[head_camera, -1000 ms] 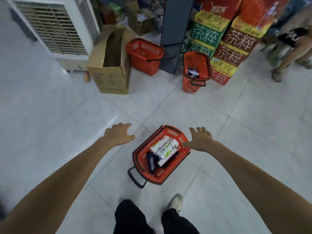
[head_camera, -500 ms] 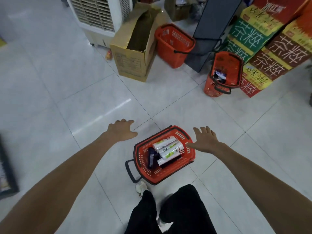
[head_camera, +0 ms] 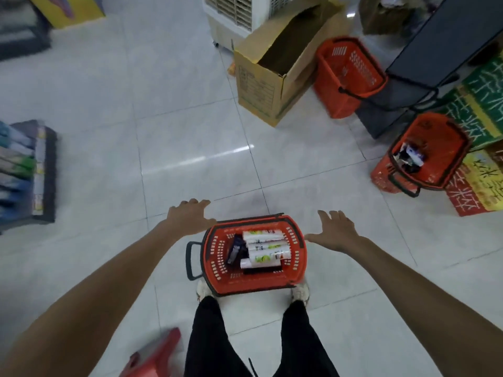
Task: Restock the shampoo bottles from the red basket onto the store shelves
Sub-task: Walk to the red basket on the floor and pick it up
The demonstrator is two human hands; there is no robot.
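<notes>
A red basket (head_camera: pixel 215 257) stands on the tiled floor just in front of my feet. Inside lie white shampoo bottles (head_camera: pixel 264 247) with green labels and a dark bottle (head_camera: pixel 236 248) at their left. My left hand (head_camera: pixel 187 216) hovers over the basket's far left corner, fingers spread and holding nothing. My right hand (head_camera: pixel 336 231) hangs just off the basket's right rim, fingers spread, also holding nothing. A store shelf (head_camera: pixel 40 170) with stacked goods shows at the left edge.
An open cardboard box (head_camera: pixel 261 85) and a white air cooler (head_camera: pixel 236 14) stand ahead. Two more red baskets (head_camera: pixel 345 77) (head_camera: pixel 424 156) sit at the right by a dark stand (head_camera: pixel 424 72) and stacked drink cartons (head_camera: pixel 479 170). A red object (head_camera: pixel 155 357) lies by my left leg.
The view has swung left, bringing the shelf into sight. The basket now sits squarely between my feet and both hands have spread out over its two sides.
</notes>
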